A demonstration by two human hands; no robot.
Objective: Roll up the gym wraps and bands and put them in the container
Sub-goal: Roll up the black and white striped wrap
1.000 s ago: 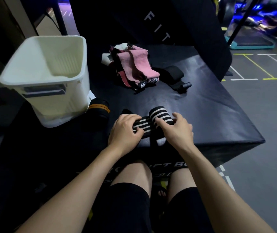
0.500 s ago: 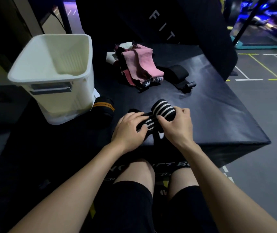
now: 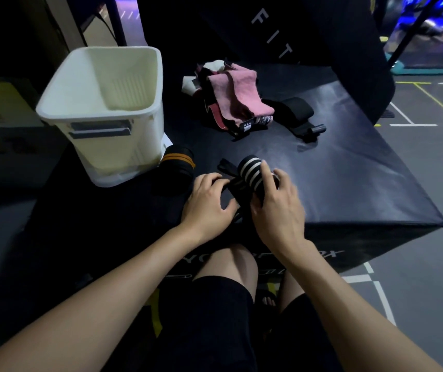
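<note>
A black-and-white striped wrap (image 3: pixel 251 171) lies partly rolled on the near edge of the black padded box (image 3: pixel 349 183). My right hand (image 3: pixel 276 208) grips the roll from the right with fingers curled round it. My left hand (image 3: pixel 209 205) holds the wrap's loose black end just left of the roll. The cream plastic container (image 3: pixel 107 111) stands at the left, and nothing shows inside it. A rolled black wrap with orange stripes (image 3: pixel 178 163) sits beside the container's base.
A pile of pink and black bands (image 3: pixel 236 100) lies at the back of the box, with a black strap (image 3: pixel 295 114) to its right. A black banner stands behind. Grey floor with painted lines spreads to the right. My knees are below the box edge.
The roll has grown thicker and turned more upright as both hands wound the striped wrap. The visible flat striped length has shortened.
</note>
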